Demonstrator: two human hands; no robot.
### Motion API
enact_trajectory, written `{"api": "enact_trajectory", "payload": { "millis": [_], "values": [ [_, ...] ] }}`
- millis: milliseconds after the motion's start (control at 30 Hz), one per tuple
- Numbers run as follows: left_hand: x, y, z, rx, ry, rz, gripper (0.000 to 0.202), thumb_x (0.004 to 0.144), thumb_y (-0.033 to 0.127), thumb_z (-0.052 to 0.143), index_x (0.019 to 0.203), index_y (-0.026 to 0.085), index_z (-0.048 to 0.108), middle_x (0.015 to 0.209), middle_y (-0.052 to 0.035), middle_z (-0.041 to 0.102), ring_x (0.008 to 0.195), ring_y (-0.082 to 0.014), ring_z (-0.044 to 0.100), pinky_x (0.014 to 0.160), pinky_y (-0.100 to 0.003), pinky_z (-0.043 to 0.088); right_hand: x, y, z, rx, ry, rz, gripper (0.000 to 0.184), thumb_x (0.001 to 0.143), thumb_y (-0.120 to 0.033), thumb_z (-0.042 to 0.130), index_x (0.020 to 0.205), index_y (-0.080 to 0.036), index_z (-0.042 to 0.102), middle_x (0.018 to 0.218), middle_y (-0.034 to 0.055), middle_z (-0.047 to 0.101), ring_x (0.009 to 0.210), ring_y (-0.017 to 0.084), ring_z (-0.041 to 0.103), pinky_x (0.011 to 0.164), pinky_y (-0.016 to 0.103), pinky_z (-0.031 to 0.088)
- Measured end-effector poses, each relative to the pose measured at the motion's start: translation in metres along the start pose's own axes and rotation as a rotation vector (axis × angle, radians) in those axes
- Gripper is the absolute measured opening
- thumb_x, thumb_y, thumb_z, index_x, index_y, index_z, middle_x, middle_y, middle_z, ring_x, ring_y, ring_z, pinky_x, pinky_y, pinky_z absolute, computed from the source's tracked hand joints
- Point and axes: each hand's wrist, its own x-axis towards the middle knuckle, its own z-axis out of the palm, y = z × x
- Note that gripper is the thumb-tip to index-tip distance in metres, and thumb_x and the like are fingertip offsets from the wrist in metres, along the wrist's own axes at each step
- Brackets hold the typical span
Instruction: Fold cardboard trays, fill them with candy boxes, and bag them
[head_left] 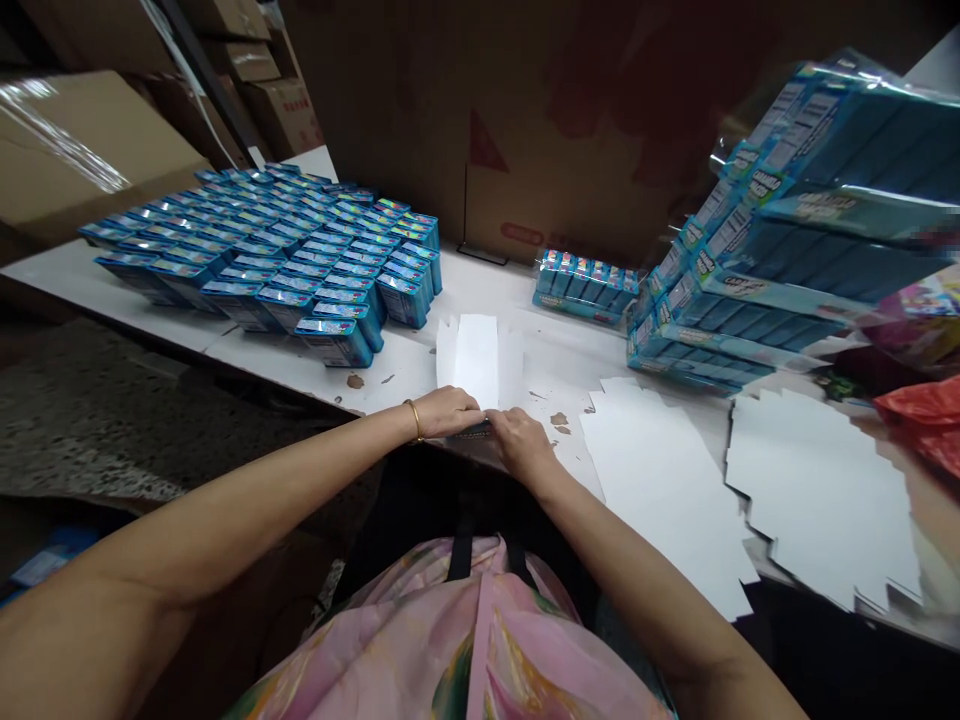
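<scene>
At the white bench's (491, 288) near edge, left hand (448, 410) and right hand (526, 447) pinch one end of a flat white cardboard carton blank (477, 362), apparently pinning its fold flat; small blue printed boxes (285, 262) sit massed behind.

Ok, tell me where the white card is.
Head view, centre: the white card lies at the table edge, held by the left hand and right hand, right of the blue boxes.

Table (67, 275) layout from the near edge
Small boxes (277, 270) back left, wrapped pack (585, 285) centre back, stacked packs (750, 290) right, flat blanks (667, 490) front right, folded card (476, 360) centre front
</scene>
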Motion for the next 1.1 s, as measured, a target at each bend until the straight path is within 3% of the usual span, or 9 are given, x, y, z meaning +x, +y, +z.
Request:
{"api": "enact_trajectory", "payload": {
  "millis": [100,233,367,500,600,767,933,1000,1100],
  "values": [
    [0.000,-0.002,0.000,-0.020,-0.007,0.000,0.024,0.071,0.031,0.049,0.076,0.015,0.066,0.065,0.0001,0.063,0.059,-0.0109,0.051,0.053,-0.019,0.031,0.005,-0.004,0.000,0.165,0.064,0.054,0.030,0.084,-0.015,0.039,0.111,-0.022,0.048,0.088,0.0047,0.062,0.081,0.017,0.053,0.066,0.026,0.041],
    [0.005,-0.006,0.000,-0.008,-0.025,-0.026,0.015,0.067,0.022,0.051,0.066,0.016,0.064,0.057,0.0024,0.058,0.056,-0.0095,0.048,0.052,-0.018,0.032,0.007,-0.004,0.000,0.388,0.154,0.036,0.036,0.079,-0.007,0.037,0.109,-0.022,0.050,0.096,0.0031,0.061,0.088,0.015,0.053,0.076,0.025,0.041],
    [0.012,-0.009,0.000,-0.145,-0.101,-0.114,0.018,0.068,0.022,0.049,0.076,0.016,0.063,0.059,0.0036,0.057,0.054,-0.0085,0.049,0.050,-0.017,0.036,0.007,0.000,0.000,0.528,0.224,0.078,0.029,0.077,-0.008,0.038,0.099,-0.020,0.052,0.092,0.0019,0.059,0.084,0.013,0.053,0.075,0.023,0.041],
    [0.017,-0.013,0.003,-0.312,-0.157,-0.220,0.026,0.069,0.022,0.047,0.091,0.015,0.060,0.067,0.0017,0.059,0.052,-0.0094,0.052,0.046,-0.018,0.040,0.007,0.002,0.000,0.494,0.199,0.106,0.021,0.078,-0.009,0.039,0.089,-0.021,0.053,0.084,0.0007,0.057,0.077,0.013,0.052,0.070,0.023,0.040],
    [0.018,-0.013,0.004,-0.388,-0.190,-0.250,0.027,0.069,0.024,0.047,0.091,0.014,0.058,0.068,0.0007,0.059,0.053,-0.0100,0.053,0.045,-0.018,0.041,0.007,0.000,-0.001,0.424,0.155,0.061,0.020,0.081,-0.011,0.038,0.084,-0.020,0.055,0.086,0.0016,0.057,0.078,0.013,0.052,0.068,0.022,0.039],
    [0.011,-0.010,-0.003,-0.204,-0.184,-0.154,0.028,0.060,0.025,0.054,0.085,0.014,0.058,0.070,0.0013,0.059,0.059,-0.0112,0.053,0.049,-0.018,0.039,0.008,-0.003,-0.006,0.310,0.090,0.062,0.020,0.082,-0.012,0.039,0.084,-0.022,0.057,0.088,0.0009,0.055,0.073,0.012,0.052,0.062,0.021,0.037],
    [0.004,-0.013,-0.006,-0.103,-0.190,-0.053,0.039,0.057,0.015,0.052,0.096,0.015,0.054,0.073,0.0024,0.058,0.065,-0.0122,0.052,0.054,-0.019,0.037,0.014,-0.004,-0.005,0.254,0.063,0.138,0.023,0.079,-0.009,0.040,0.083,-0.023,0.057,0.085,0.0005,0.054,0.070,0.012,0.051,0.059,0.021,0.035],
    [0.004,-0.012,-0.002,-0.124,-0.140,-0.069,0.049,0.058,0.013,0.051,0.107,0.016,0.047,0.079,0.0014,0.058,0.066,-0.0123,0.053,0.056,-0.020,0.038,0.016,-0.004,-0.003,0.233,0.056,0.152,0.022,0.079,-0.010,0.040,0.083,-0.023,0.058,0.085,0.0008,0.054,0.068,0.012,0.051,0.058,0.022,0.035],
    [0.002,-0.007,0.009,-0.054,0.088,-0.092,0.049,0.059,0.012,0.055,0.107,0.015,0.043,0.094,-0.0037,0.054,0.078,-0.0149,0.052,0.068,-0.024,0.041,0.021,-0.004,-0.001,0.221,0.071,0.189,0.022,0.080,-0.011,0.041,0.083,-0.022,0.059,0.085,0.0018,0.054,0.068,0.012,0.052,0.058,0.023,0.035]
  ]
}}
